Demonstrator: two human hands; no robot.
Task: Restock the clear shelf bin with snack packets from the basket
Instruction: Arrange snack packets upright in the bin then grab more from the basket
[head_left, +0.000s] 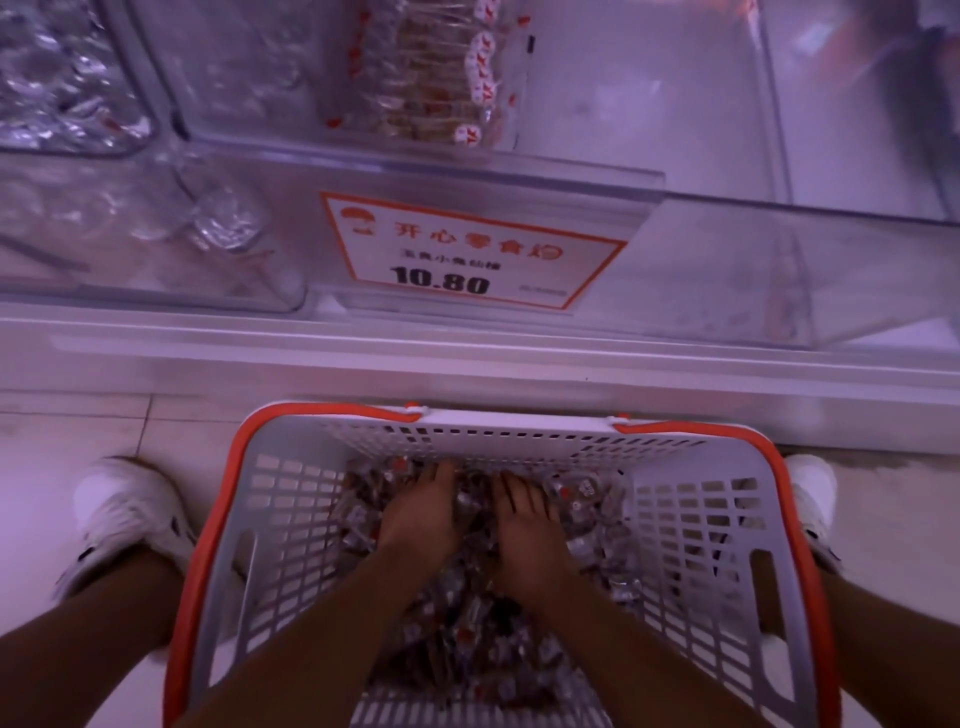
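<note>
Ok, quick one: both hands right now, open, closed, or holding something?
Left hand: open, fingers flat on the snack packets in the basket.
Right hand: open, fingers flat on the packets too.

basket (291, 519) open-topped, bin (467, 171) open above

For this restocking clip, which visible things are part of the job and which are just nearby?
Part of the job:
- basket
- snack packets
- clear shelf bin
- left hand and right hand, both down among the packets

Just nearby:
- price tag
- foil-wrapped goods in the neighbouring bin
- white shoes
</note>
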